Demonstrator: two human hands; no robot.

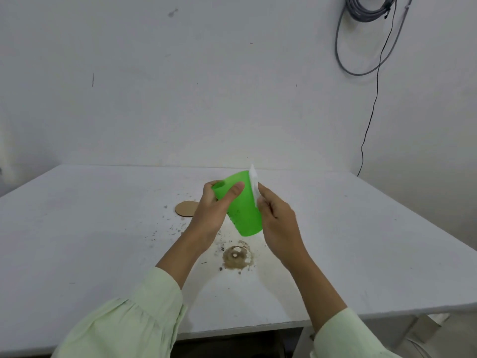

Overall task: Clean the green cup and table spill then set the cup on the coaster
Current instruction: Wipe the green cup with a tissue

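Bare workroom, plain white wall (206, 86), white table (90, 228), hanging cables (366, 11)

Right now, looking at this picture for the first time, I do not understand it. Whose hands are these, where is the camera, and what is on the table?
There is no machine here. A person wears one wide-angle camera on the head, so you look forward and down at their own two hands. The left hand holds a green cup, tilted, in the air above the table. The right hand presses a white tissue against the side of the cup to wipe it. On the white table lies a round cardboard coaster, beyond the left hand. Nearer to the person is a brown spill with scattered specks around it, not yet wiped. Grey cables hang on the wall.
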